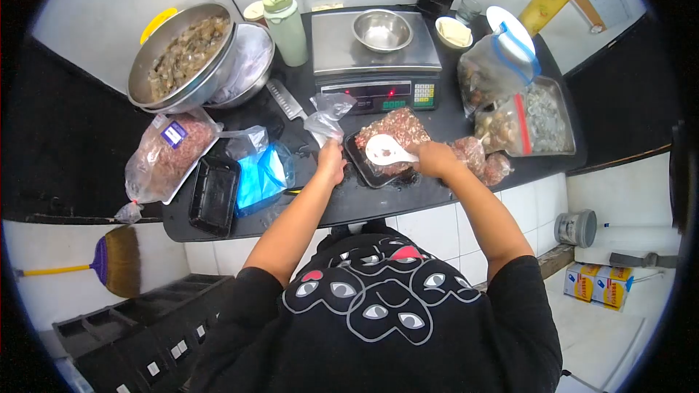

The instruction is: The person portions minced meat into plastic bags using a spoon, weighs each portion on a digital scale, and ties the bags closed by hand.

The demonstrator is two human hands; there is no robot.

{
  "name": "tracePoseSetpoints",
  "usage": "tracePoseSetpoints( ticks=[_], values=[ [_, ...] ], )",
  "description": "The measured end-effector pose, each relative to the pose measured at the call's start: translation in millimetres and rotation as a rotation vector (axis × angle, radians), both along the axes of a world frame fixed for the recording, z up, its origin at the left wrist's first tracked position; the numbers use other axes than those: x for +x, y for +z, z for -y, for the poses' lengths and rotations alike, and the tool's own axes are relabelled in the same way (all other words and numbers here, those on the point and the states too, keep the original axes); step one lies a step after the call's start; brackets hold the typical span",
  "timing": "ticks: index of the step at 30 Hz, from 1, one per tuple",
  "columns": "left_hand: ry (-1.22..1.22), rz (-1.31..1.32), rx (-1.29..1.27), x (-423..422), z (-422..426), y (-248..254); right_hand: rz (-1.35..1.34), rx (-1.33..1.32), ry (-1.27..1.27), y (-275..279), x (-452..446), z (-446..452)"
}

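My right hand (437, 160) is closed round the handle of a white scoop (384, 151), whose bowl rests on the ground meat (397, 125). The meat lies in a black tray (358, 158) at the table's middle. Left of the tray, my left hand (331, 163) pinches a clear plastic bag (331, 113). A knife (285, 100) lies behind and left of that hand. Bags of meat (470, 153) sit just right of my right hand. Behind the tray stands a scale (342, 51) with a small steel bowl (382, 30) on it.
At left are a bowl of shrimp (188, 54), a green bottle (285, 29), a large meat bag (171, 153), an empty black tray (215, 196) and a blue packet (262, 175). At right, zip bags (502, 127) lie on a metal tray (566, 120).
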State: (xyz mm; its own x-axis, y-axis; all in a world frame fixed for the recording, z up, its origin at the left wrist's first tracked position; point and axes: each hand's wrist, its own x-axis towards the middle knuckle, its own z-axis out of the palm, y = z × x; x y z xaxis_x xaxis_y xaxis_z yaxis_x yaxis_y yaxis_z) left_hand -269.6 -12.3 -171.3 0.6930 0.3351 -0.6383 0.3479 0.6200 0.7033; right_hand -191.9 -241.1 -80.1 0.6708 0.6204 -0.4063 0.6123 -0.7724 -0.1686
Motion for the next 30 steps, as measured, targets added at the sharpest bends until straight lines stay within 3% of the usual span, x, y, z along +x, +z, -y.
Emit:
tracePoseSetpoints(
  ticks=[10, 20, 30],
  values=[
    [-0.054, 0.023, 0.030, 17, 2, -34, 0.166, -0.442, 0.068, 87, 21, -62],
    [-0.015, 0.064, -0.120, 11, 13, -19, 0.090, -0.516, 0.128, 76, 37, -120],
    [-0.078, 0.170, 0.066, 18, 19, -54, -0.014, -0.457, 0.007, 53, 46, -127]
  ],
)
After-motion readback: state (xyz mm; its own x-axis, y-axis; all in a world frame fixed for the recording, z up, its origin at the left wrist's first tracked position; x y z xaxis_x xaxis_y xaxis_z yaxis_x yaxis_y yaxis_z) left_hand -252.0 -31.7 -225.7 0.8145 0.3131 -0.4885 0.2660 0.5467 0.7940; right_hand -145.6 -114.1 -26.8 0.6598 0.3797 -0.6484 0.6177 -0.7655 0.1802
